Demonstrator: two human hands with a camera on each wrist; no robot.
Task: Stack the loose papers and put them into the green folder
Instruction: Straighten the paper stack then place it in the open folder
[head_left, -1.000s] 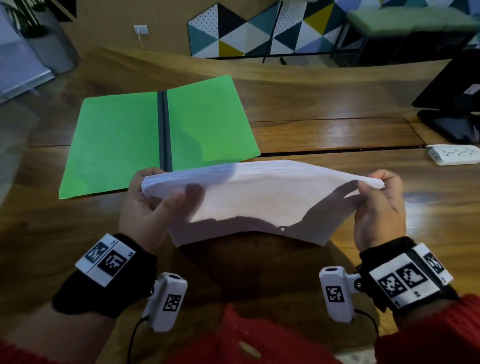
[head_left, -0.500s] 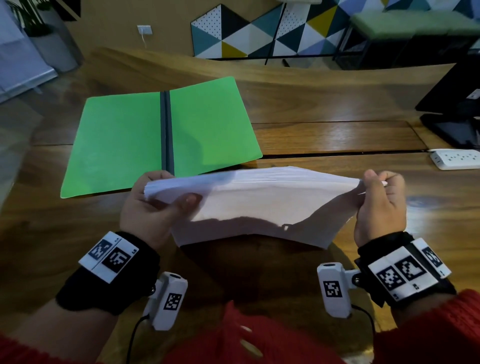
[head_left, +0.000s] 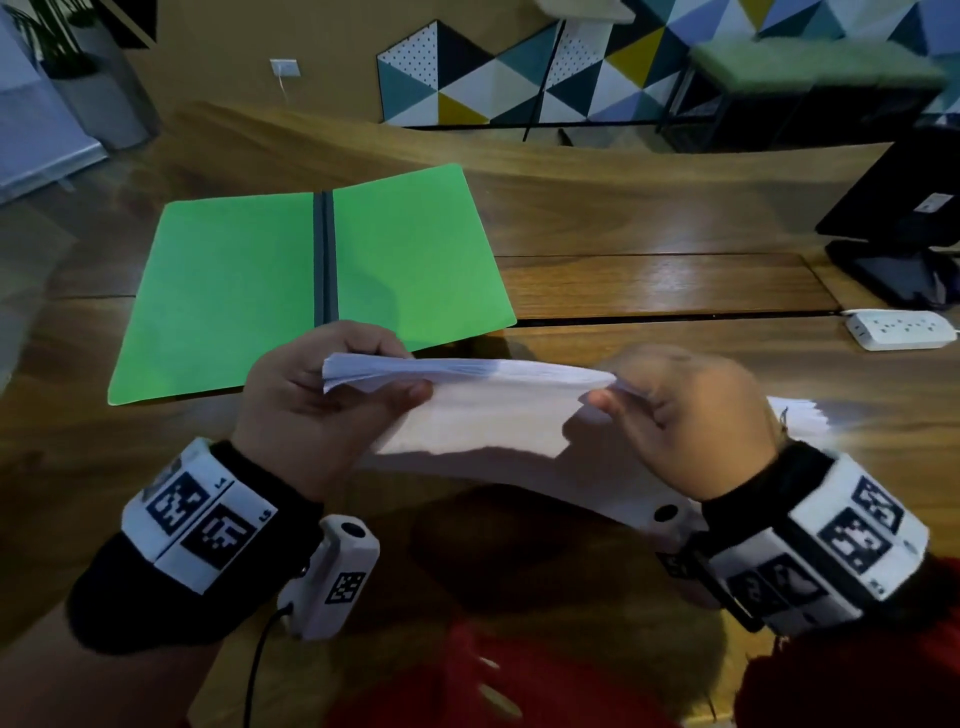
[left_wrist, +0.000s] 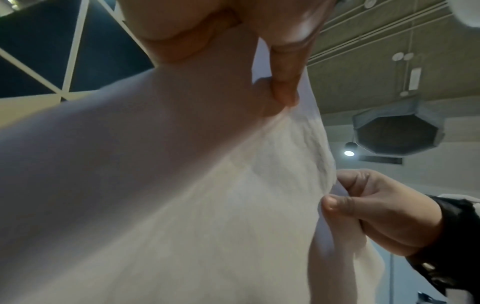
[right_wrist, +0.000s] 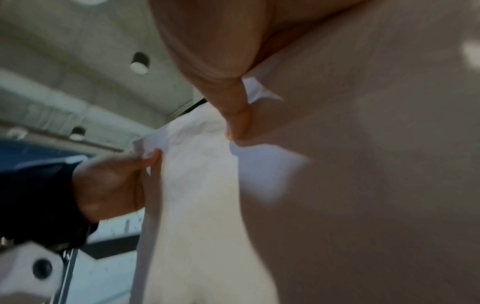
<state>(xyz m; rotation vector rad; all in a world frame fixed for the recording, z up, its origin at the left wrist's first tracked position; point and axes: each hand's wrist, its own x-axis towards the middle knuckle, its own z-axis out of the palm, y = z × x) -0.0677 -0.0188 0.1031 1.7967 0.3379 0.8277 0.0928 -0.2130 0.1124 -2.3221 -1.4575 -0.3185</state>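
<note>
Two hands hold one stack of papers (head_left: 488, 410) above the near part of the counter (head_left: 649, 286), and the green folder (head_left: 311, 275) lies open and flat just beyond them, to the far left. The left hand (head_left: 311, 410) grips the left end of the stack, with the thumb on the near face and the fingers curled behind it. The right hand (head_left: 680, 421) pinches the stack nearer to its right end, so some sheets stick out past it on the right.

I judge that the step in hand is squaring the stack. To do it well, both grips should loosen a little so the sheets can slide, and the lower edge should be tapped on the counter until the edges meet. The stack bends in the middle, so the hands should come closer together before they carry it over the folder's right half.

Several things are hard to make out. How many sheets there are, and whether the sheets past the right hand belong to the held stack, I cannot tell. Both wrist views are filled by paper and the right one is blurred.
</note>
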